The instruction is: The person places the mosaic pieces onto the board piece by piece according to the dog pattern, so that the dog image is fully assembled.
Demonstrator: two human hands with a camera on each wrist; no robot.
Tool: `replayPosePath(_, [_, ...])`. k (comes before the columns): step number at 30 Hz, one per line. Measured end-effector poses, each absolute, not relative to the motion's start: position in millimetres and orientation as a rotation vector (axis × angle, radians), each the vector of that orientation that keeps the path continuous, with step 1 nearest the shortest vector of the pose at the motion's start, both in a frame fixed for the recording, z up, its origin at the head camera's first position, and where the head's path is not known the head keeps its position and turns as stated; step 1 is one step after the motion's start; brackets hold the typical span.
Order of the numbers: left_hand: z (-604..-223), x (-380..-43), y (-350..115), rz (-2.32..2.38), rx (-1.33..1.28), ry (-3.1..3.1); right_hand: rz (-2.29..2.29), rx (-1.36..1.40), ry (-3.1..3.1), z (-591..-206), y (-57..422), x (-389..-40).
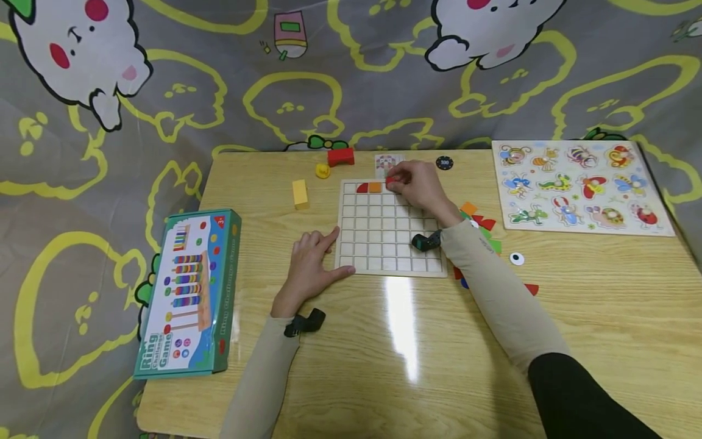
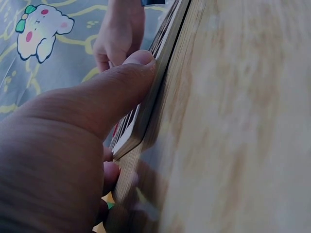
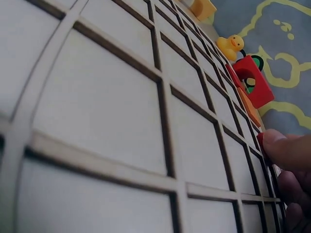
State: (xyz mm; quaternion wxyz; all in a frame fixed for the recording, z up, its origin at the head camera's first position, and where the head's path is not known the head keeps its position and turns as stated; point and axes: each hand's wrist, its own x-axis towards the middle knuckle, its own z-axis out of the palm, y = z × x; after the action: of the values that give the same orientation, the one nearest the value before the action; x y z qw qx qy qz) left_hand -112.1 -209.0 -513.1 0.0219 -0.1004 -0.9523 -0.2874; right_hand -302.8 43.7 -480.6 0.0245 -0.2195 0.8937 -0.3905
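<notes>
A square wooden grid board (image 1: 389, 275) lies on the table, with a red piece (image 1: 362, 188) and an orange square (image 1: 375, 187) in its top row. At that same row my right hand (image 1: 422, 186) pinches a small red piece (image 3: 260, 140) between thumb and fingertips; its full shape is hidden. My left hand (image 1: 309, 262) spans the board's near left corner, thumb (image 2: 141, 60) on the near edge and index finger at the left edge. Behind the board lies a patterned card (image 1: 386, 162), partly covered by the right hand.
Loose coloured pieces (image 1: 496, 246) lie right of the board, partly under the right forearm. A bug puzzle (image 1: 587, 189) is farther right, a game box (image 1: 189, 292) at left. Beyond the board are a red block (image 1: 341, 157), rubber duck (image 1: 322, 171), yellow block (image 1: 300, 194) and black chip (image 1: 445, 163).
</notes>
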Motion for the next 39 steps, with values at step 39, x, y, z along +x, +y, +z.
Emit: replayPosePath(39, [-515, -111, -207, -0.897, -0.297, -2.958, -1.224, -0.787, 2.831, -445, 117, -270])
